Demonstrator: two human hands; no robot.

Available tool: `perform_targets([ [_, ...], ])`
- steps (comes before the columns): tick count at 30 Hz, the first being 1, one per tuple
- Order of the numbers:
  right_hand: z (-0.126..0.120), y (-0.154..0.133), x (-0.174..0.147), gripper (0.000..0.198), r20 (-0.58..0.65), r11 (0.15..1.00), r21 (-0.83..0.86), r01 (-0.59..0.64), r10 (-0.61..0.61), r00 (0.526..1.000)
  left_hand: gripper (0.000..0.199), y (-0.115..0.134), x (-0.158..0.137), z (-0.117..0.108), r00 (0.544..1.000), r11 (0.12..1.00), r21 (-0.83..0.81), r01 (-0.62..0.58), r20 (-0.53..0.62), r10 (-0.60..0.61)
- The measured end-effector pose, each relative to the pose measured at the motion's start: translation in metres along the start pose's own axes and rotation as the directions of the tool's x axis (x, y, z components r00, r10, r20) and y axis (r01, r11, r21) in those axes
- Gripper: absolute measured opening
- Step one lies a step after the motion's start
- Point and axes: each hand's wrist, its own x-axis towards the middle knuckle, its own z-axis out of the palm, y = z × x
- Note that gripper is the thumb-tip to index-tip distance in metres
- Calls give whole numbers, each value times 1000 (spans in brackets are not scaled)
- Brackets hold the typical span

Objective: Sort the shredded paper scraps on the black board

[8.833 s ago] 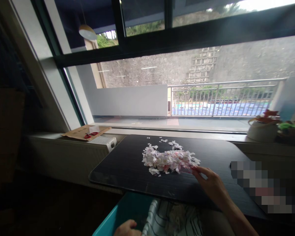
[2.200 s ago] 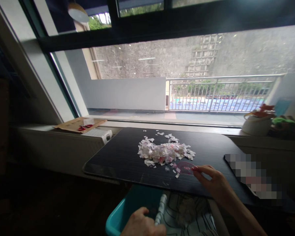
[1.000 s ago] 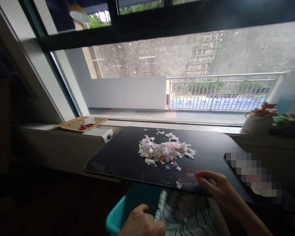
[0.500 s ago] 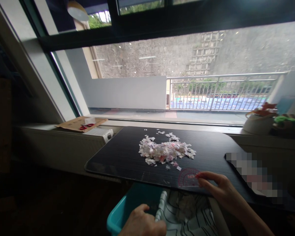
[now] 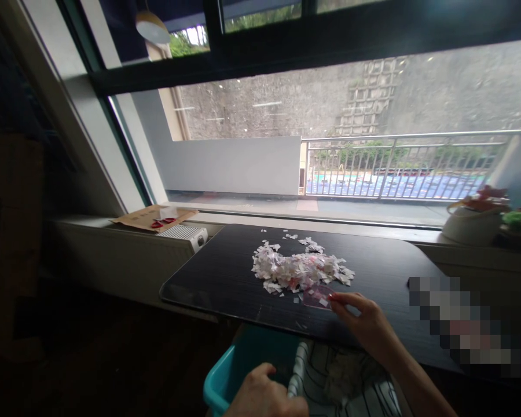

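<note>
My right hand pinches a clear reddish protractor between thumb and fingers. The protractor lies at the near edge of a heap of small paper scraps, with a few pieces seen through or beside it. Low in the view, my left hand is closed at the rim of a white bag with black wavy lines; its fingertips are partly hidden. Paper scraps lie inside the bag, just below the table edge. A turquoise bin stands beside it on the left.
The dark tabletop adjoins a window sill. Red-handled scissors rest on a brown paper envelope above a radiator. A pale pot stands on the sill at right. A blurred-out item covers the table's right side.
My right hand has moved the protractor left and away from me, from the table's near edge up to the heap. My left hand keeps its place at the bag; the view has shifted slightly.
</note>
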Motion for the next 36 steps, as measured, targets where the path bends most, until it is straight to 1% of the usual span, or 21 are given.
perform_targets([
  [2, 0, -3, 0, 24, 19, 1000, 11, 3, -3, 1000, 19, 0, 0, 0, 1000, 1000, 11, -8, -4, 8],
  [5, 1, -7, 3, 26, -8, 999, 38, -6, 6, 1000, 17, 1, 0, -1, 1000, 1000, 12, -24, 11, 24],
  [7, 4, -8, 7, 27, -3, 999, 35, 1, -1, 1000, 18, 1, 0, -2, 999, 999, 7, -32, 24, 32],
  [10, 12, -8, 12, 27, 27, 1000, -4, 21, -21, 999, 19, 2, 2, -3, 999, 999, 5, -35, 29, 35],
  [14, 18, -7, 14, 28, 101, 999, -23, 30, -27, 995, 21, 1, 5, -4, 999, 999, 19, -45, 29, 45],
  [20, 16, -9, 9, 28, 41, 998, -38, 59, -57, 997, 21, 2, 8, -4, 998, 998, 20, -59, 22, 59],
  [22, 15, -10, 8, 26, 78, 997, -38, 67, -64, 995, 21, 3, 9, -4, 997, 998, 11, -65, 28, 65],
  [25, 12, -11, 7, 26, 168, 997, -13, 79, -76, 983, 21, 4, 12, -6, 997, 998, 11, -67, 49, 66],
  [27, 12, -10, 7, 28, 178, 997, -3, 75, -73, 981, 21, 5, 14, -10, 993, 998, 5, -70, 93, 69],
  [30, 13, -11, 5, 29, 158, 998, -19, 54, -51, 986, 21, 7, 16, -15, 987, 997, 1, -76, 145, 75],
  [32, 14, -16, 0, 26, 193, 999, -6, 52, -50, 980, 21, 7, 17, -15, 989, 997, -5, -71, 131, 71],
  [34, 12, -22, -4, 24, 234, 998, 37, 55, -62, 970, 18, 7, 17, -12, 994, 998, -20, -63, 92, 64],
  [36, 8, -25, -5, 23, 247, 996, 77, 52, -70, 967, 16, 6, 17, -10, 995, 997, -31, -65, 72, 67],
])
